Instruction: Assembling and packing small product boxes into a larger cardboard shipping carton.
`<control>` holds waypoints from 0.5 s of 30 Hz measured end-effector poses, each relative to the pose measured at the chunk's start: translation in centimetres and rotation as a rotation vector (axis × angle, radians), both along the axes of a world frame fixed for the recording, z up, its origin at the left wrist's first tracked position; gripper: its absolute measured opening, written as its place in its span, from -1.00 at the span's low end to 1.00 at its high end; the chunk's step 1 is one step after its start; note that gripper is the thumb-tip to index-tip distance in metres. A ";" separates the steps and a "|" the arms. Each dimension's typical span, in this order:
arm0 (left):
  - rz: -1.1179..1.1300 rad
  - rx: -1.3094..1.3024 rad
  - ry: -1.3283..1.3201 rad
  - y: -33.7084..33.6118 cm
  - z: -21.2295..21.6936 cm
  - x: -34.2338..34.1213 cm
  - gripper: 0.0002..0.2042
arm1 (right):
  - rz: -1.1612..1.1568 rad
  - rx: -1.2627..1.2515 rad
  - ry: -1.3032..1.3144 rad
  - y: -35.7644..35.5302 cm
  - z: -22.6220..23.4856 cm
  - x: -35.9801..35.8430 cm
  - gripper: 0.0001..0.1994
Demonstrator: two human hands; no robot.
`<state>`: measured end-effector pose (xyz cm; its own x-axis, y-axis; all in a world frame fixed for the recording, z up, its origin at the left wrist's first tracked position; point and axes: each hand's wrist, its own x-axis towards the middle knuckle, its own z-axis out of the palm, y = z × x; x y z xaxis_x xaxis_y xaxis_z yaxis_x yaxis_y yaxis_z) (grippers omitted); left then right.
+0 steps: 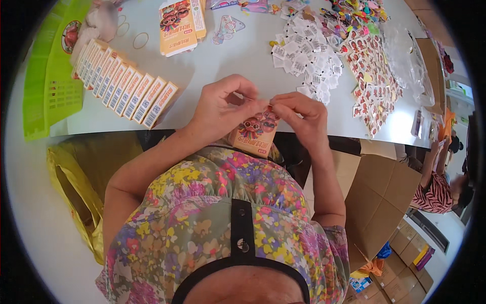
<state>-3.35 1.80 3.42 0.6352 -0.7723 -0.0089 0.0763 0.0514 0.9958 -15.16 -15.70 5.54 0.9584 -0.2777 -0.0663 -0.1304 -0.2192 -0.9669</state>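
Note:
A small orange carton [256, 133] with cartoon characters in coloured glasses on its front is at the table's near edge, close to my body. At its far end my left hand [230, 101] is closed, thumb and fingers pinched on the top edge. From the other side my right hand [305, 115] pinches the same end, its fingertips close to the left ones. What exactly lies between the fingertips is too small to make out. A row of similar cartons [132, 93] leans on edge to the left of my left hand.
A green plastic basket [63, 101] stands far left. More cartons [178, 28], white packets [309, 48], printed cards [373, 83] and colourful trinkets [357, 15] cover the table's back and right. An open cardboard box [382, 202] stands at right; another person [436, 190] sits beyond.

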 end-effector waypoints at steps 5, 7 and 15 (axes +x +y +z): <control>-0.004 0.007 0.220 -0.1 0.2 0.4 -0.89 | 0.049 0.223 0.196 -1.2 0.9 1.0 -0.94; 0.002 0.020 0.245 -0.1 0.4 0.5 -0.89 | 0.069 0.232 0.228 -1.3 1.3 1.3 -0.94; -0.066 0.000 0.268 0.5 0.7 0.9 -0.95 | 0.116 0.160 0.244 -1.3 1.5 1.5 -0.94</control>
<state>-2.41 2.35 4.16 0.5582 -0.8121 -0.1700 0.3399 0.0370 0.9397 -13.67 -17.02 7.01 0.9337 -0.1344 -0.3320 -0.3455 -0.0938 -0.9337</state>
